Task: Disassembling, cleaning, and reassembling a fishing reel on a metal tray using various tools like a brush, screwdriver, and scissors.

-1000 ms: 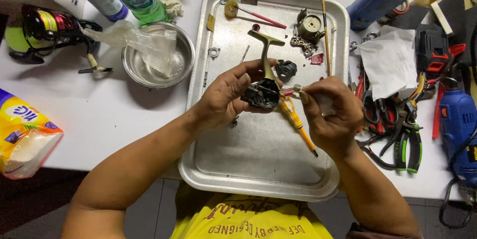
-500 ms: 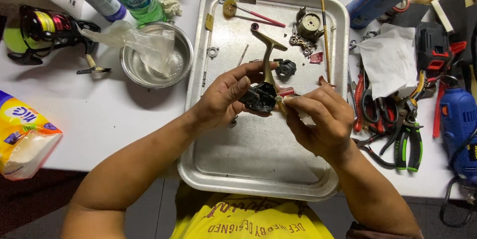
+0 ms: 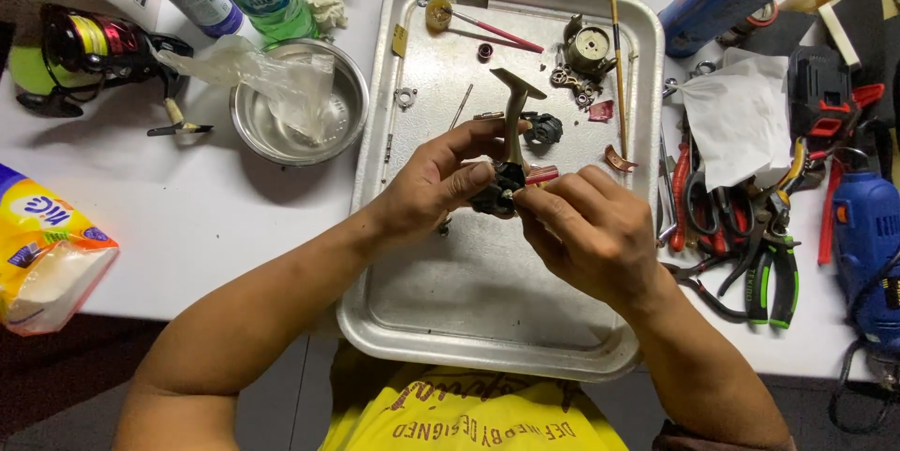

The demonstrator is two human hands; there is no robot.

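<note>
While both hands meet over the dented metal tray (image 3: 412, 320), the left hand (image 3: 427, 190) pinches a dark, greasy reel body (image 3: 500, 194) with a tan T-shaped stem. The right hand (image 3: 591, 235) closes on what may be a red-handled tool (image 3: 542, 174) against it. Left of the left hand sits a steel bowl (image 3: 248, 127); farther left, a yellow tissue pack (image 3: 42, 249).

Two bare forearms, no sleeves, no watch or rings in sight. Left hand (image 3: 439, 184) and right hand (image 3: 589, 231) both ungloved. Yellow T-shirt (image 3: 469, 418) at the bottom edge, with dark red curved lettering printed across the chest.
</note>
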